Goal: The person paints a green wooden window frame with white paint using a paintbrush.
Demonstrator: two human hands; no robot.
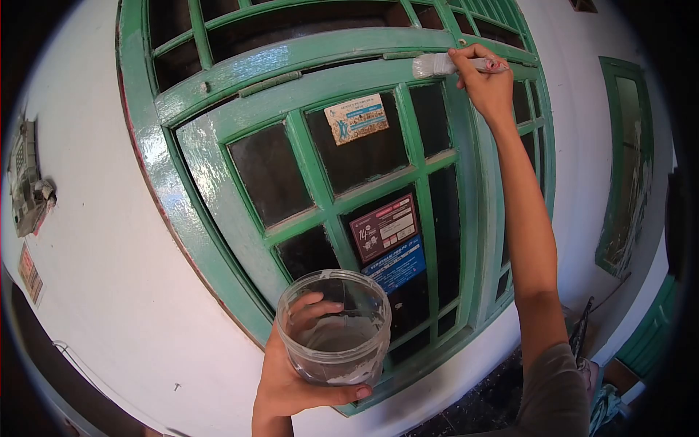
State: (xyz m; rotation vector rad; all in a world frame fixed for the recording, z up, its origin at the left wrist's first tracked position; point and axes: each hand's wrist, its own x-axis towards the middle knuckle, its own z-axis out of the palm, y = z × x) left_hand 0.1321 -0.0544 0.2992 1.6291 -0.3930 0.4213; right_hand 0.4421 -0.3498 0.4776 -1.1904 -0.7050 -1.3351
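My right hand [484, 84] is raised and closed around a paintbrush [437, 65] smeared with whitish paint. The bristles point left and meet the top rail of the green window [342, 87], close to a hinge. Low in front of me, my left hand [306, 382] grips a clear plastic tub [335, 328] from below and behind. A little greyish liquid lies in its bottom, and pale smears mark the wall. The window frame looks wet and shiny on its left side.
Stickers [358, 120] and a maroon label [384, 227] are on the panes. An electricity meter [28, 178] hangs on the white wall [95, 255] at left. Another green-framed window [626, 167] stands at right. Objects are heaped on the floor at lower right.
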